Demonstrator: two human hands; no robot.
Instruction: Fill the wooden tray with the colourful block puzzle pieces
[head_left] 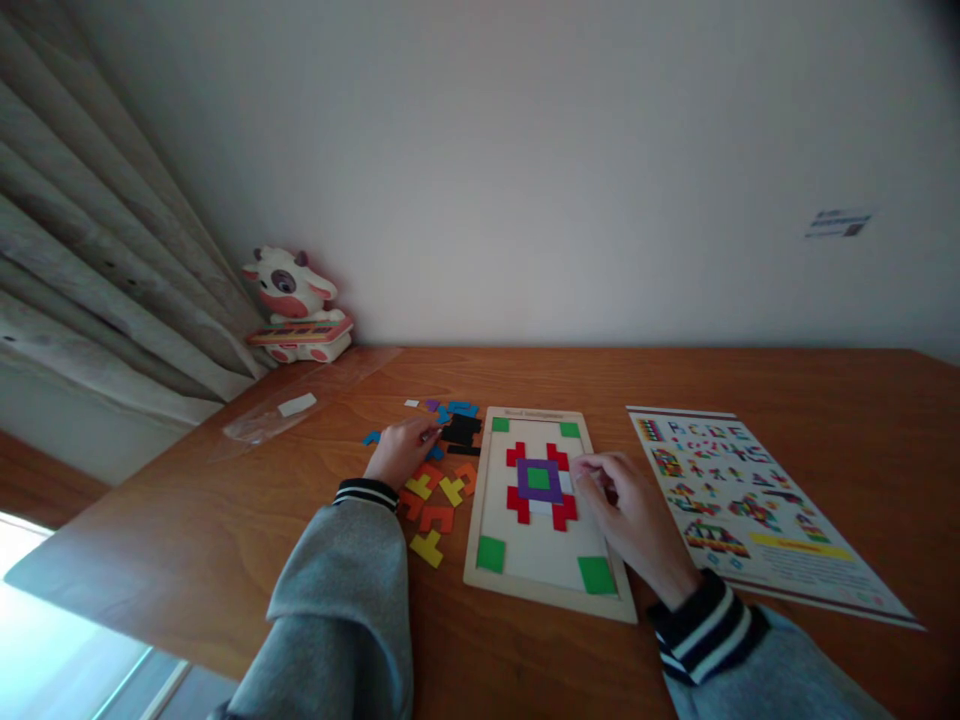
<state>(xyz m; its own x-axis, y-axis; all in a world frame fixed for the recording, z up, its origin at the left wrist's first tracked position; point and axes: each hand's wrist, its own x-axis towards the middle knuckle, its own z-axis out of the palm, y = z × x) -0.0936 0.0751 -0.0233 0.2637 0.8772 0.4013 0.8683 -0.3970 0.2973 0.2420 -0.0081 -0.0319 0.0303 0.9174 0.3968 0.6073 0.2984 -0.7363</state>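
Observation:
A wooden puzzle board (499, 530) lies flat on the table. Green squares sit at its corners, and red pieces (517, 505) surround a purple ring (529, 491) with a green centre. White pieces show beside the ring. My right hand (616, 500) is at the board's right edge, fingers curled together near the ring; what they hold, if anything, is too small to name. Left of the board, my left hand (403, 447) has its fingers drawn together over loose pieces, beside the black pieces (460, 430). Yellow pieces (427, 548), orange pieces (437, 518) and blue pieces lie around it.
A printed pattern sheet (757, 500) lies right of the board. At the back left stands a cow toy (300, 305) with a keyboard. A clear plastic bag (274, 415) lies on the table's left part. A wall rises behind the table (525, 660).

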